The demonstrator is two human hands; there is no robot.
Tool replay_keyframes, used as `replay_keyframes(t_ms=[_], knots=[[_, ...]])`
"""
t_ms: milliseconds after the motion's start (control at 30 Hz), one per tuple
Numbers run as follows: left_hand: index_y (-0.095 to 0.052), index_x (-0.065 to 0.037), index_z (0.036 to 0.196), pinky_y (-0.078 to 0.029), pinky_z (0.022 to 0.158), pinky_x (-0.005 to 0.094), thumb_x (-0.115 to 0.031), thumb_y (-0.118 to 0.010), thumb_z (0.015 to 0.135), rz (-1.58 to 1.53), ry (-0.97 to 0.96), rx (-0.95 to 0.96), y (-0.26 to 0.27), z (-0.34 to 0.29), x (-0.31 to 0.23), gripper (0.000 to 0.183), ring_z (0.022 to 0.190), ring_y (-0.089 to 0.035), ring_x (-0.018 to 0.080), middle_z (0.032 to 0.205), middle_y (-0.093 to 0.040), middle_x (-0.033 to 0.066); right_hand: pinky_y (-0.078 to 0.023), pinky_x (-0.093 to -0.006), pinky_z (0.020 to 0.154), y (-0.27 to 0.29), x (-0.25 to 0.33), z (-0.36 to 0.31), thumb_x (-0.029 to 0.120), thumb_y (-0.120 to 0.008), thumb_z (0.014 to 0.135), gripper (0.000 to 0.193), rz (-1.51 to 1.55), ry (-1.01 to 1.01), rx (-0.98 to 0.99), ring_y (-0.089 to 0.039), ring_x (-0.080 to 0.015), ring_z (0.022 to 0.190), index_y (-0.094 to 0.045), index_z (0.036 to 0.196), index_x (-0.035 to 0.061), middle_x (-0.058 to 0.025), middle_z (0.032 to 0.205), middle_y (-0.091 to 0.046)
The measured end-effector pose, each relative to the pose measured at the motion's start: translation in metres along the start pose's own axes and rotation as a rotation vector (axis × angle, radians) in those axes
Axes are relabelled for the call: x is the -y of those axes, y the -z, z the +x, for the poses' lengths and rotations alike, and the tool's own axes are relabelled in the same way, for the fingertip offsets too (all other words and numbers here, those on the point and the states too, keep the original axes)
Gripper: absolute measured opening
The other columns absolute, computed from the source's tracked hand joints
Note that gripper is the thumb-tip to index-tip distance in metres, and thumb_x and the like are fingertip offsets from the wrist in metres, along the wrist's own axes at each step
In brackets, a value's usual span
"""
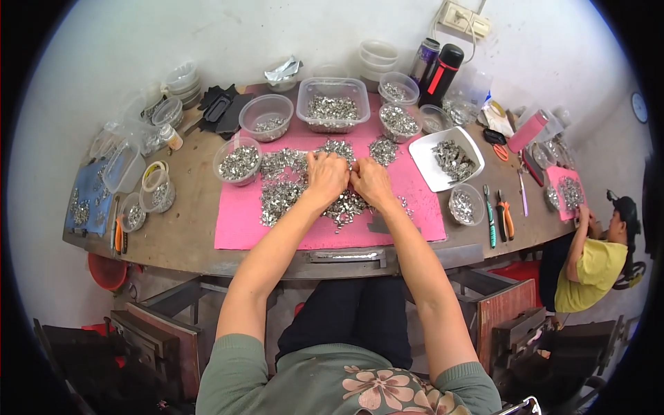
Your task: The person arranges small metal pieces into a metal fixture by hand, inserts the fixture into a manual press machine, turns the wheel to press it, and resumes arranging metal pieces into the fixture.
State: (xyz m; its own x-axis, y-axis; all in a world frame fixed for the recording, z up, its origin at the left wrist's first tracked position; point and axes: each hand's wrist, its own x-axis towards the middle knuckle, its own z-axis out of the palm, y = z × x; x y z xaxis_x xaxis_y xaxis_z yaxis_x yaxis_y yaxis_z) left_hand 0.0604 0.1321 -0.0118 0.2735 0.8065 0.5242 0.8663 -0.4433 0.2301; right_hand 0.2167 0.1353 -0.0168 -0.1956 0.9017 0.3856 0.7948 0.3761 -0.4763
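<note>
Both hands are over heaps of small shiny metal pieces (280, 200) spread on a pink mat (238, 232). My left hand (327, 178) is closed, its bent fingers down at the heap. Close beside it, my right hand (371, 182) is closed too, with thumb and fingers drawn together. The fingertips of both are too small and covered to show what they hold. A smaller heap of pieces (382, 150) lies to the right of the hands. Round clear tubs of pieces (237, 160) and a rectangular clear tub (333, 126) stand at the mat's left and far sides.
A white tray (423, 162) with darker pieces stands to the right. Beyond it lie green-handled pliers (490, 221) and orange-handled pliers (508, 220). Two dark bottles (443, 76) stand at the back. Another person (591, 259) works at the far right.
</note>
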Motion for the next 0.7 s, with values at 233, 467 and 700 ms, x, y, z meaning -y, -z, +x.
replay_keyframes(t_ms=[233, 467, 700], knots=[[-0.070, -0.007, 0.082, -0.035, 0.093, 0.0486, -0.018, -0.067, 0.085, -0.157, 0.035, -0.082, 0.011, -0.008, 0.001, 0.011, 0.089, -0.063, 0.0280, 0.086, -0.070, 0.0092, -0.054, -0.0489, 0.078, 0.004, -0.001, 0.001, 0.015, -0.069, 0.084, 0.016, 0.070, -0.016, 0.038, -0.068, -0.0395, 0.087, -0.067, 0.089, 0.0007, -0.0205, 0.090, -0.069], [-0.066, -0.010, 0.078, -0.036, 0.096, 0.0459, -0.014, -0.073, 0.081, -0.223, -0.036, 0.025, 0.106, -0.089, -0.023, 0.009, 0.081, -0.060, 0.0225, 0.076, -0.063, 0.0025, -0.054, -0.0496, 0.078, 0.014, 0.008, -0.007, 0.019, -0.070, 0.086, 0.018, -0.026, 0.032, 0.047, -0.068, -0.0392, 0.089, -0.068, 0.091, 0.0018, -0.0187, 0.092, -0.069], [-0.069, -0.011, 0.084, -0.034, 0.102, 0.0485, -0.012, -0.074, 0.083, -0.311, -0.046, 0.206, 0.100, -0.119, -0.022, 0.004, 0.086, -0.060, 0.0208, 0.081, -0.063, 0.0016, -0.054, -0.0505, 0.077, 0.005, 0.002, -0.005, 0.021, -0.072, 0.086, 0.020, -0.103, -0.061, 0.007, -0.069, -0.0394, 0.086, -0.069, 0.090, 0.0020, -0.0192, 0.092, -0.070]])
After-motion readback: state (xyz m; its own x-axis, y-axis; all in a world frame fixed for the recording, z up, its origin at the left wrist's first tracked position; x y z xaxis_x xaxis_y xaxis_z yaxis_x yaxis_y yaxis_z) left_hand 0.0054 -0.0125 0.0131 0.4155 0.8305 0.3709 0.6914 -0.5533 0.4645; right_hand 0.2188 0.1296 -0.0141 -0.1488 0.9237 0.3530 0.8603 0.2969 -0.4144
